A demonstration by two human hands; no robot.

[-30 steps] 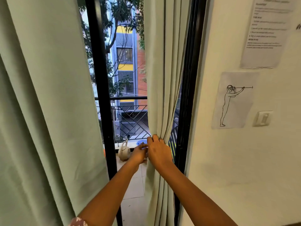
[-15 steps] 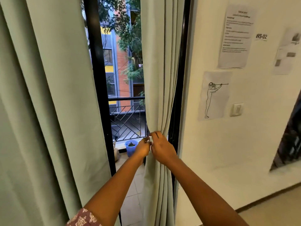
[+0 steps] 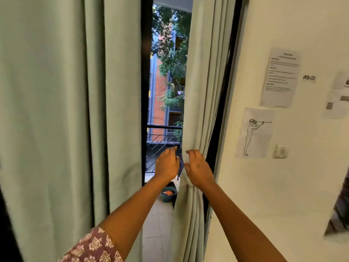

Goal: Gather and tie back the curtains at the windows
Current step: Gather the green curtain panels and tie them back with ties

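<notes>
— Pale green cloth fills most of my feed: the big left curtain point(image 3: 56, 110) hangs loose across half the view, and the narrower right curtain point(image 3: 200, 91) is bunched in folds against the black door frame point(image 3: 221, 110), beside the cream wall point(image 3: 283, 186). Through the gap between the curtains, trees and a balcony railing point(image 3: 162, 129).

— Which step are you on?

— I'd judge it the gathering of the right curtain, with the tie not yet made. The right hand point(image 3: 198, 170) is pressed on the bunch at about railing height, fingers curled over the folds and pinching them in; the cloth flares out again below it. The left hand point(image 3: 167, 163) is just beside, fingers spread and closed on nothing, a sliver of daylight between the two hands. Something dark shows in that gap; whether it is a tieback I cannot tell.

— And next?

— By my reading, the left hand must bring a band or cord round the bunch while the right keeps it cinched, or the folds will spill. The left curtain is untouched.

— Changed from half a second back?

— Then both hands met at the curtain's edge. Now they've parted, and my view has swung left, showing less wall and more of the left curtain.
</notes>
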